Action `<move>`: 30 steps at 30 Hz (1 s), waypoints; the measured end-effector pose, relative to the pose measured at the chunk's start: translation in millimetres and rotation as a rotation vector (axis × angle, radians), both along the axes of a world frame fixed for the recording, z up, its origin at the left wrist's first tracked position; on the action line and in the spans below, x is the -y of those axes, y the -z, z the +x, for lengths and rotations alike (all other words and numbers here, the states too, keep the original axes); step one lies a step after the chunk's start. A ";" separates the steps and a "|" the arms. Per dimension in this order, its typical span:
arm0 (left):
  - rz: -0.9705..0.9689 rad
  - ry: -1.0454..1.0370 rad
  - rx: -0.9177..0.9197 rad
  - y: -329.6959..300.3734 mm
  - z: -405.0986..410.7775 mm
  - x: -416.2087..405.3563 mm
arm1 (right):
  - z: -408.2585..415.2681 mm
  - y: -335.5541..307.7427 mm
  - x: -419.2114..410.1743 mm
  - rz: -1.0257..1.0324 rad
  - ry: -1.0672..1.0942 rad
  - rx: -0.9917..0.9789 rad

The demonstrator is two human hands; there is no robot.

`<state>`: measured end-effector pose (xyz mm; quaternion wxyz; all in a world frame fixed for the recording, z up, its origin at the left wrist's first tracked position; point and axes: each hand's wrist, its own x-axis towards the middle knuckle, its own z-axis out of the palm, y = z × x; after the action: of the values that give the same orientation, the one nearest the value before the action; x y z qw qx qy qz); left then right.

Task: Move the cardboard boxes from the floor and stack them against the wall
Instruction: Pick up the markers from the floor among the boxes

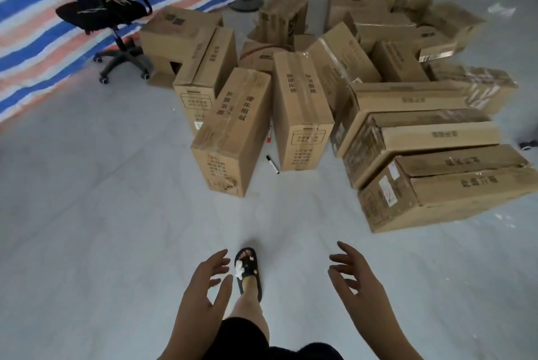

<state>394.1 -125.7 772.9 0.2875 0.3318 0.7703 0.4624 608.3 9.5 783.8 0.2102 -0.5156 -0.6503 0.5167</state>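
Several brown cardboard boxes lie scattered on the grey floor ahead. The nearest upright box [233,132] stands just left of centre, with a second upright box [301,115] to its right. Three long boxes lie side by side on the right, the closest one [448,188] nearest me. My left hand [203,287] and my right hand [355,278] are both held out low in front of me, fingers spread, holding nothing, well short of the boxes.
A black office chair [107,10] stands at the back left against a striped blue, red and white tarp wall [35,48]. A round stand base [246,4] sits behind the boxes. Two markers [272,164] lie between the upright boxes. My sandalled foot [247,269] steps forward.
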 end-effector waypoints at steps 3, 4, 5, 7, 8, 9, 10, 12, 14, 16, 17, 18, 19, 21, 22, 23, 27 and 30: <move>0.007 0.007 -0.026 -16.1 -57.7 -68.3 | -51.3 -10.8 -62.7 0.000 0.003 -0.008; 0.016 0.012 -0.039 -22.9 -75.1 -90.0 | -67.7 -15.9 -82.9 0.011 0.007 -0.003; 0.023 0.021 -0.040 -26.1 -90.9 -109.8 | -82.0 -18.6 -102.6 0.019 0.010 0.003; 0.013 0.035 -0.009 -27.6 -115.2 -145.7 | -106.8 -20.6 -138.9 0.016 0.013 0.007; 0.008 0.043 -0.004 -27.8 -124.5 -162.3 | -117.7 -21.4 -156.2 0.018 0.014 0.011; 0.002 0.056 -0.004 -27.1 -132.4 -178.6 | -127.1 -20.9 -173.8 0.020 0.014 0.019; -0.008 0.064 0.003 -25.4 -139.3 -194.5 | -135.5 -19.6 -191.1 0.013 0.012 0.027; -0.025 0.073 0.019 -19.6 -150.8 -225.5 | -151.9 -15.8 -225.6 -0.004 -0.006 0.043; -0.046 0.085 0.020 -11.0 -160.6 -256.7 | -167.4 -8.5 -261.3 -0.015 -0.037 0.062; -0.089 0.098 0.013 1.8 -170.1 -291.6 | -183.0 0.8 -300.5 -0.041 -0.082 0.077; -0.115 0.101 0.011 9.8 -174.3 -309.8 | -190.0 7.4 -320.7 -0.057 -0.111 0.079; -0.142 0.100 0.009 18.6 -177.8 -328.9 | -197.5 15.4 -342.0 -0.074 -0.141 0.083; -0.169 0.093 0.009 28.1 -180.6 -348.7 | -205.2 24.4 -364.0 -0.094 -0.172 0.091; -0.216 0.043 0.029 51.3 -184.1 -390.4 | -221.8 48.5 -409.0 -0.139 -0.237 0.127; -0.236 0.007 0.050 65.2 -185.7 -411.5 | -231.3 64.1 -430.5 -0.163 -0.266 0.149; -0.256 -0.021 0.073 81.4 -187.1 -431.6 | -240.9 82.5 -450.1 -0.184 -0.305 0.172; -0.319 -0.069 0.101 175.2 -199.2 -503.6 | -286.1 184.4 -513.1 -0.229 -0.449 0.286; -0.383 -0.069 0.096 278.1 -214.6 -543.2 | -325.4 286.0 -544.4 -0.199 -0.489 0.310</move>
<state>179.5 417.4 494.9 0.3658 0.2218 0.8406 0.3323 282.9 553.9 497.8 -0.0738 -0.4348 -0.7255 0.5283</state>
